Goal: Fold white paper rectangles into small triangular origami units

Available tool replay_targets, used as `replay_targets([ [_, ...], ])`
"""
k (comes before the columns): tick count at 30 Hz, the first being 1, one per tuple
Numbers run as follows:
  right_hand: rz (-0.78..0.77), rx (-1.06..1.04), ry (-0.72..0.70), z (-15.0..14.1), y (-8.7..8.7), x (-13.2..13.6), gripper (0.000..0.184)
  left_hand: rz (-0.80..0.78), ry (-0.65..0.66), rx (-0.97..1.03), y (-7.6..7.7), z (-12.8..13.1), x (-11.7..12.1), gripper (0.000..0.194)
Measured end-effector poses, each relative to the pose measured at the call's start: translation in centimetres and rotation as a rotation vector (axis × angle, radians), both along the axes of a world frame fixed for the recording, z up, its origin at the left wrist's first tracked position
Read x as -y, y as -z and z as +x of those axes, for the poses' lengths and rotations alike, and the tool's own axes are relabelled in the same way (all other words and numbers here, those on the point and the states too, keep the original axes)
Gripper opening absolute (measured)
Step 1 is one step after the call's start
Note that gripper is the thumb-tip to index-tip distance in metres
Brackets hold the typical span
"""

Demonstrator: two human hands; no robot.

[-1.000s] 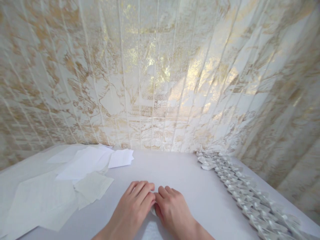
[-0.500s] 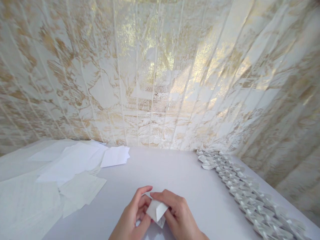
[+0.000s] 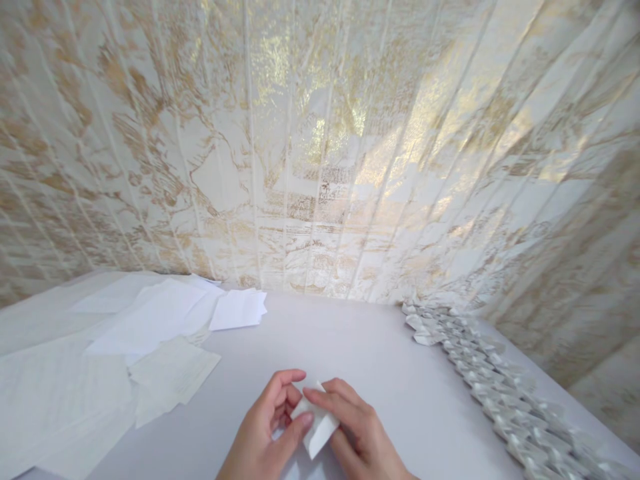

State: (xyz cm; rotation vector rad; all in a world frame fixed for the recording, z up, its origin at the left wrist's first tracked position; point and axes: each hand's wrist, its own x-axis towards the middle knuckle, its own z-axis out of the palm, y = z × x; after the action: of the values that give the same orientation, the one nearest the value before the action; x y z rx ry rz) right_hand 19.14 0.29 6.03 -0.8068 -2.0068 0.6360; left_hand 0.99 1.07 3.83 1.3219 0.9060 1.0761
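Between my two hands, low in the middle of the head view, is a small folded piece of white paper [image 3: 320, 437]. My left hand [image 3: 273, 420] grips its left side, with the thumb lying on top of the paper and the index finger curled above. On the other side my right hand [image 3: 357, 427] holds it, index finger across the upper face and thumb at the right edge. The paper's underside is hidden by the fingers. It is held just above the white table [image 3: 300, 340].
Loose white sheets [image 3: 150, 313] and written-on paper [image 3: 60, 387] spread over the left side. A small stack of cut paper [image 3: 237, 310] lies beside them. Rows of folded paper pieces [image 3: 490, 373] run along the right edge. A patterned curtain [image 3: 310, 167] hangs behind the table.
My left thumb has moved onto the top of the folded paper, and the paper has turned so that a long folded face shows. The whole view has shifted slightly.
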Motion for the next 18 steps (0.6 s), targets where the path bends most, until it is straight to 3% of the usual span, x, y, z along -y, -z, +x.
replay_targets([
  [4,-0.049,-0.075,0.013,0.0,0.3,0.3,0.06,0.18,-0.054,-0.247,-0.7,-0.8,-0.5,0.029],
  [9,-0.209,-0.141,0.11,-0.2,-0.1,0.5,0.019,0.289,-0.057,-0.417,-1.8,-0.9,0.1,0.023],
  [14,-0.371,-0.258,0.158,-0.4,0.1,0.3,0.036,0.312,-0.043,-0.393,-2.2,-0.6,0.4,0.009],
  [18,-0.502,-0.374,0.137,-0.4,0.3,0.1,0.036,0.28,-0.029,-0.355,-2.4,-0.6,0.0,0.029],
])
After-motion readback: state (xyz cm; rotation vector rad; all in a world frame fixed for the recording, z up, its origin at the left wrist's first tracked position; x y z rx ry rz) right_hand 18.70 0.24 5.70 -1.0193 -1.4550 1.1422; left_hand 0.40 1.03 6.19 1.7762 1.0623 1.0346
